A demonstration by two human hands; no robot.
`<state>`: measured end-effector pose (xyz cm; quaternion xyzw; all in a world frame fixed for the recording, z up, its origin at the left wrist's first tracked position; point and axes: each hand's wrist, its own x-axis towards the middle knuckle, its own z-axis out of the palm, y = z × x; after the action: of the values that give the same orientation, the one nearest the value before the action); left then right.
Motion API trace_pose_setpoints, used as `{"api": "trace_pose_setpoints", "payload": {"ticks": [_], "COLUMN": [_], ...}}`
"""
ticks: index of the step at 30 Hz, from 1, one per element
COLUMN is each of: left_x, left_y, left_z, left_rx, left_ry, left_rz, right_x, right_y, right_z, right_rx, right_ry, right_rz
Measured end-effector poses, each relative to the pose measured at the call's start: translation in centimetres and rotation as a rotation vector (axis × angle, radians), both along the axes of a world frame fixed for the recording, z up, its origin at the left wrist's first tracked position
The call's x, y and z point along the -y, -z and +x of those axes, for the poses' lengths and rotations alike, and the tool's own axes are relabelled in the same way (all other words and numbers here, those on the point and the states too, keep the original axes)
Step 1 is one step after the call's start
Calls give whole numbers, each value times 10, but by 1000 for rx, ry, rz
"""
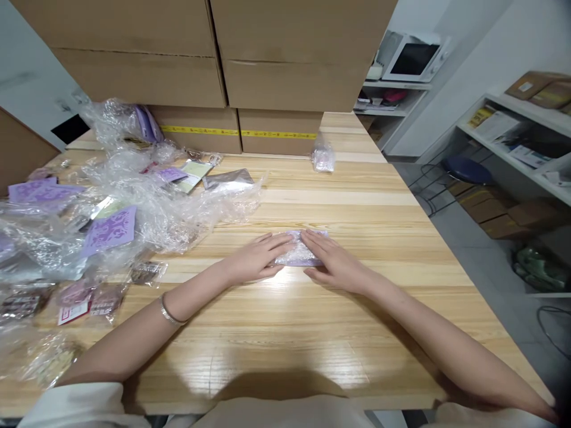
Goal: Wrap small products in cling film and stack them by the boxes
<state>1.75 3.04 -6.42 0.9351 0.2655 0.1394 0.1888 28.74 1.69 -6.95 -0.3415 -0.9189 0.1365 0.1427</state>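
A flat purple packet with clear, shiny plastic over it lies on the wooden table in front of me. From the left, my left hand rests its outstretched fingers on the packet's edge. My right hand lies across the other side, fingers extended over the plastic. Both palms face down, and neither hand grasps anything. Part of the packet is covered by my fingers, so its contents cannot be made out.
Crumpled clear plastic, purple patterned cards and small wrapped packets cover the table's left side. A small bagged item stands farther back. Large cardboard boxes line the rear. Beyond the right edge are shelves and a stool.
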Motion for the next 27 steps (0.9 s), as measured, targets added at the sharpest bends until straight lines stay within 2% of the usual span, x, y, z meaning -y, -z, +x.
{"api": "trace_pose_setpoints", "payload": {"ticks": [3, 6, 8, 10, 12, 14, 15, 17, 19, 22, 27], "left_x": [-4, -8, -12, -15, -17, -20, -20, -21, -21, -20, -21], "left_y": [5, 0, -7, -11, -12, -8, -5, 1, 5, 7, 8], "left_z": [-7, 1, 8, 11, 9, 5, 2, -2, -3, -1, 2], "left_rx": [60, 219, 351, 480, 581, 626, 635, 636, 633, 625, 625], "left_ry": [-55, -111, -194, -330, -466, -550, -576, -612, -626, -625, -620], "left_rz": [-38, -153, -258, -303, -276, -258, -274, -340, -393, -416, -423], "right_x": [-1, -1, -6, -19, -44, -82, -104, -152, -196, -245, -278], "right_y": [-2, -4, -5, -4, -1, 3, 4, 5, 2, -2, 4], "right_z": [13, 21, 26, 32, 37, 39, 38, 30, 19, 0, -10], "right_rx": [-52, -83, -105, -209, -460, -801, -965, -1139, -1181, -1115, -933], "right_ry": [-24, 3, 46, 174, 399, 637, 725, 834, 968, 1064, 1137], "right_rz": [-10, 106, 160, 136, 68, -31, -90, -247, -298, -279, -210]}}
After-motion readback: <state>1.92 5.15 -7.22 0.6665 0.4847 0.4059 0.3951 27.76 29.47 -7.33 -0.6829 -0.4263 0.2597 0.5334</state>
